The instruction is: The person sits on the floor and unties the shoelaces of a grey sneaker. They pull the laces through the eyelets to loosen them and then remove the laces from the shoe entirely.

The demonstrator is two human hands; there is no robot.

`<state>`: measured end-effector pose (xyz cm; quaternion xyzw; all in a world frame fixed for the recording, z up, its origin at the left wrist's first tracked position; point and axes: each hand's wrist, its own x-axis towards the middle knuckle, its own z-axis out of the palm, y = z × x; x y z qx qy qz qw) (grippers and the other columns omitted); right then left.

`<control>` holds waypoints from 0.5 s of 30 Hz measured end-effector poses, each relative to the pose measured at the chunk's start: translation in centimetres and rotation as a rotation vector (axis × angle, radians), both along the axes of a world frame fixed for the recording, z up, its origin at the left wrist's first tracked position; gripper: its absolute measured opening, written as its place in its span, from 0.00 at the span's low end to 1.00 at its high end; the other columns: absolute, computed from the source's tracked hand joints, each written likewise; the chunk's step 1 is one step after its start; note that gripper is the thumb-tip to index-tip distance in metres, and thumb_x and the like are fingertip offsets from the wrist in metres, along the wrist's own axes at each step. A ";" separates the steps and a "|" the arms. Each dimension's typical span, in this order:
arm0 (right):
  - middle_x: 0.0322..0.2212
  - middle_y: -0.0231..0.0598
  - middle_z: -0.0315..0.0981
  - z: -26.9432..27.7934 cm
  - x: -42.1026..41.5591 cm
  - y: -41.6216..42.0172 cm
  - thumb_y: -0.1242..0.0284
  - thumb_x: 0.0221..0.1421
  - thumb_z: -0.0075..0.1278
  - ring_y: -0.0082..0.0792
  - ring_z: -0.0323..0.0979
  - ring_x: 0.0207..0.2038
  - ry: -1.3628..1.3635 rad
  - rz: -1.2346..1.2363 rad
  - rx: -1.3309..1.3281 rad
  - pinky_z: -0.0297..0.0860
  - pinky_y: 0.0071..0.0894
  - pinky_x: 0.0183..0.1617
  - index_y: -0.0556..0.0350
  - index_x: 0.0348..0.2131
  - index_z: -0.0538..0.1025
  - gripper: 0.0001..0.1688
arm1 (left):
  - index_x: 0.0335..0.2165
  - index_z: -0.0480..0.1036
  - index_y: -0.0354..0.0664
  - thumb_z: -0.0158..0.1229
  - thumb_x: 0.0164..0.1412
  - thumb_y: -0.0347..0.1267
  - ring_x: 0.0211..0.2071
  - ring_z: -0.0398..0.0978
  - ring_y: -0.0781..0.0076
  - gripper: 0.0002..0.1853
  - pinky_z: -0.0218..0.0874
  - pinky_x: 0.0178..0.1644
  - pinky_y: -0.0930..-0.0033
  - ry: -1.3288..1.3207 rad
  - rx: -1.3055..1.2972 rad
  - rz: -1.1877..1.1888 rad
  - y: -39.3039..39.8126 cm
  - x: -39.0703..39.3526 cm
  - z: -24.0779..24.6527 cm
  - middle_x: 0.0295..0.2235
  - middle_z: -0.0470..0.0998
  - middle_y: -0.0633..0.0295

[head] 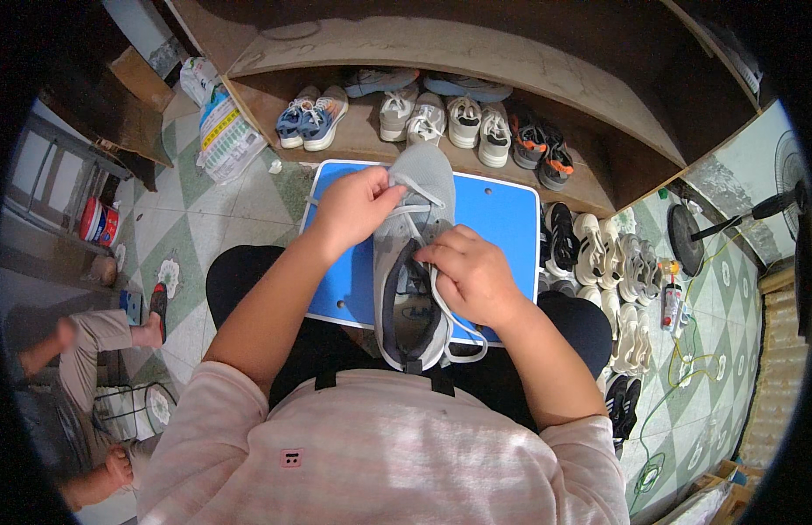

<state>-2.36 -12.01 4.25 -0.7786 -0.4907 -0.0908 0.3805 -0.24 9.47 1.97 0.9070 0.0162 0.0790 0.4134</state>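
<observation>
A light grey sneaker (pixel 424 167) lies on a small blue board with a white rim (pixel 497 216), its toe pointing away from me and its heel near my lap. White shoelace (pixel 424 190) crosses the lower eyelets. My left hand (pixel 360 209) pinches the lace at the left side of the lacing, near the toe. At the right edge of the shoe's collar, my right hand (pixel 470 272) has its fingers curled by the upper eyelets, close to a lace; its fingertips are partly hidden. A loose lace end loops down beside the heel on the right.
Pairs of sneakers (pixel 322 118) stand on a low wooden shelf (pixel 373 141) ahead. More shoes (pixel 599 252) line the tiled floor at right, near a fan base (pixel 684 239) and a green cable (pixel 648 472). A plastic bag (pixel 229 131) stands ahead left. Another person's leg (pixel 104 331) shows at left.
</observation>
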 end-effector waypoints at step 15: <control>0.25 0.40 0.66 -0.3 0.4 0.2 0.80 0.32 0.44 0.42 0.65 0.30 0.069 0.003 -0.037 0.66 0.37 0.33 0.55 0.28 0.74 0.16 | 0.27 0.69 0.35 0.55 0.54 0.33 0.23 0.68 0.78 0.10 0.60 0.27 0.74 -0.187 -0.372 0.190 1.6 0.0 -1.8 0.22 0.73 0.64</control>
